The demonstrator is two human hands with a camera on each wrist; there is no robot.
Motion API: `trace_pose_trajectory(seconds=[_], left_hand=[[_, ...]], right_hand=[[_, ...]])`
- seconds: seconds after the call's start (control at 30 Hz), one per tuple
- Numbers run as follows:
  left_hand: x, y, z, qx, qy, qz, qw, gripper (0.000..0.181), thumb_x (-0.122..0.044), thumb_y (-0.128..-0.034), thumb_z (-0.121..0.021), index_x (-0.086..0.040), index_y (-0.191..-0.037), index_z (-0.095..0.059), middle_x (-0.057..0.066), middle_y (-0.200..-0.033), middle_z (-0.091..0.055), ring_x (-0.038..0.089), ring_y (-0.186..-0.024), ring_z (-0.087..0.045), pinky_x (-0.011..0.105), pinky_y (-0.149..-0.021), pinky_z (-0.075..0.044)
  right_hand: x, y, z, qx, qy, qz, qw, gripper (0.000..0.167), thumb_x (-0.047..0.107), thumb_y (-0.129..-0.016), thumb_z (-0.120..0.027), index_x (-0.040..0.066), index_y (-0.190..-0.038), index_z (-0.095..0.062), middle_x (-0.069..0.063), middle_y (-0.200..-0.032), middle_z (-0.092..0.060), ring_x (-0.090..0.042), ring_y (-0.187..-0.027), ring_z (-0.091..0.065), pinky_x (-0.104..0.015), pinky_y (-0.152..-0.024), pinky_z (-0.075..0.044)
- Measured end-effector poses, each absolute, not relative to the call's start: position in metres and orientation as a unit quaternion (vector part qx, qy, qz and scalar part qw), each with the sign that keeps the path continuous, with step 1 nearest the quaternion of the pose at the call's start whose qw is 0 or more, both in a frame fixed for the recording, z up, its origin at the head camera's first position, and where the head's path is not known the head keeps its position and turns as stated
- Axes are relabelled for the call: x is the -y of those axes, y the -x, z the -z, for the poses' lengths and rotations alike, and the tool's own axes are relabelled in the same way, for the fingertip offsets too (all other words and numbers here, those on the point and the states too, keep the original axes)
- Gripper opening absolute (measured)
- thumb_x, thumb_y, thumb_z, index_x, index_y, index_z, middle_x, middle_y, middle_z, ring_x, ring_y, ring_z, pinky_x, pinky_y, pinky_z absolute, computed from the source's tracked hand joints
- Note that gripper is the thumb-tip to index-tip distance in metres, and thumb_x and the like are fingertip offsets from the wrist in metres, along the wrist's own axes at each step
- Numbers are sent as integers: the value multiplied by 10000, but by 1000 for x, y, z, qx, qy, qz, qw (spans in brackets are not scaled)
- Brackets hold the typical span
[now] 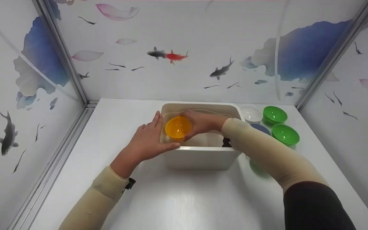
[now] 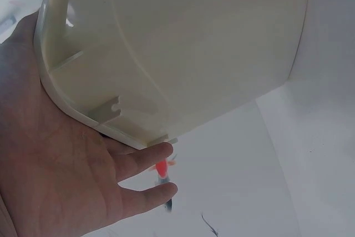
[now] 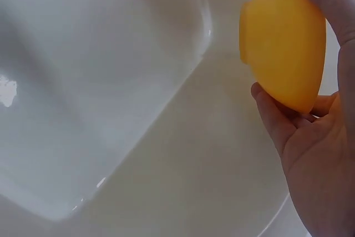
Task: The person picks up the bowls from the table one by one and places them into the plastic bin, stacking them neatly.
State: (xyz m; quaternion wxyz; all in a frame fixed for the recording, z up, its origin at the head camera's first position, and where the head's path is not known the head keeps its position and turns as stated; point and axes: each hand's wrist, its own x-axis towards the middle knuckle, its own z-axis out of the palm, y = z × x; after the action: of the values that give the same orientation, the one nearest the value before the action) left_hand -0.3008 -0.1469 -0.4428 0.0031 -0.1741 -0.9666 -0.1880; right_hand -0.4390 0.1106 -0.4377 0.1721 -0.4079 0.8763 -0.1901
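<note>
Bowl, yellow, is inside the off-white bin, toward its left end, mouth facing the head camera. Right hand is clamped on it: right wrist view has the thumb on one side near the rim, fingers on the opposite side, bowl's base pointing away from the palm. Can't tell if the bowl touches the bin floor.

Left hand is at the bin's front left corner, fingers fairly straight, thumb spread away from them and lying along the front rim. Left wrist view: bin rim runs against the palm side, two fingers stick out past the edge.

Bin stands upright on the white surface, near the back wall. Just right of it, toward the back: white bowl. Blue round item in front of that, partly hidden by the right forearm. Further right, two bowls, mouths up: rear green bowl, front green bowl just beside it. Something green peeks out below the right forearm, mostly covered, can't tell what.

Tan sleeves on both forearms, black sleeve higher up the right arm. Small black device at the left wrist. Walls printed with fish, petals and blue shapes; metal posts at the corners.
</note>
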Motion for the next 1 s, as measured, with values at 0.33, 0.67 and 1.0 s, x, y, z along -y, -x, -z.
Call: trace_pose_trajectory(seconds=[0.33, 0.67, 1.0], left_hand=[[148, 301, 443, 967, 175, 186, 4, 1361, -962, -880, -531, -12, -1764, -123, 160, -1847, -76, 388, -1639, -330, 656, -1272, -312], [148, 299, 441, 966, 177, 190, 9, 1361, -966, -876, -526, -7, -1761, -142, 158, -1846, -90, 395, -1630, -346, 644, -1272, -321], [147, 299, 441, 966, 181, 187, 6, 1377, -973, -873, -519, 6, -1756, -123, 173, -1845, -72, 395, -1647, -308, 655, -1275, -306]], right_hand=[[-99, 437, 442, -877, 416, 166, 174, 1040, 517, -812, -975, 64, -1603, -474, -137, -1506, -556, -289, -1288, -572, -454, -1154, -482], [-95, 435, 443, -888, 391, 154, 188, 1065, 514, -811, -982, 38, -1603, -453, -149, -1489, -548, -285, -1258, -573, -455, -1177, -470], [-89, 439, 449, -841, 466, 186, 204, 827, 249, -811, -1016, -5, -1451, -559, -209, -1353, -640, -412, -1254, -596, -487, -1132, -465]])
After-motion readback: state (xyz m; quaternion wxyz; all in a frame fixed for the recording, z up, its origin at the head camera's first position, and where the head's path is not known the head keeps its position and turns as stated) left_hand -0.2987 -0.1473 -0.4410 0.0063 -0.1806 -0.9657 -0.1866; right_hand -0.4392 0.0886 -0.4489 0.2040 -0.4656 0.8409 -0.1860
